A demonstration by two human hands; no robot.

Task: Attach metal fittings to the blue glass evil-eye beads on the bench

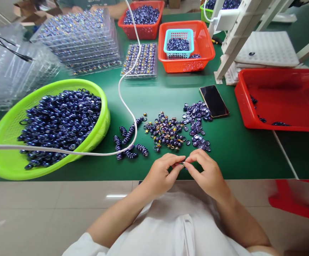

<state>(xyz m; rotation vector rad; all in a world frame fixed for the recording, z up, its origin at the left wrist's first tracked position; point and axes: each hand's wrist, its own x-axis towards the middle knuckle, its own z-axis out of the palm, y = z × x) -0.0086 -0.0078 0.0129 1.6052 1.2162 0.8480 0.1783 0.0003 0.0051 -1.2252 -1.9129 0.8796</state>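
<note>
My left hand (163, 172) and my right hand (207, 174) meet at the table's front edge, thumb and forefinger of each pinched together. Between the fingertips shows a bit of a small dark part (183, 162), mostly hidden, its kind unclear. Just beyond the hands lies a pile of small dark-blue and gold metal pieces (167, 129). To its right are loose dark-blue caps (197, 113), some with their hollow side up. Left of the pile, several curved rows of nested dark-blue pieces (129, 135) rest on the green table (154, 96).
A lime-green basket (105, 121) heaped with dark-blue pieces stands left, crossed by a white cable (124, 103). Behind are stacked clear trays (90, 46) and red baskets (167, 64). A phone (214, 101) lies near a red bin (284, 78) and a white metal post (231, 42).
</note>
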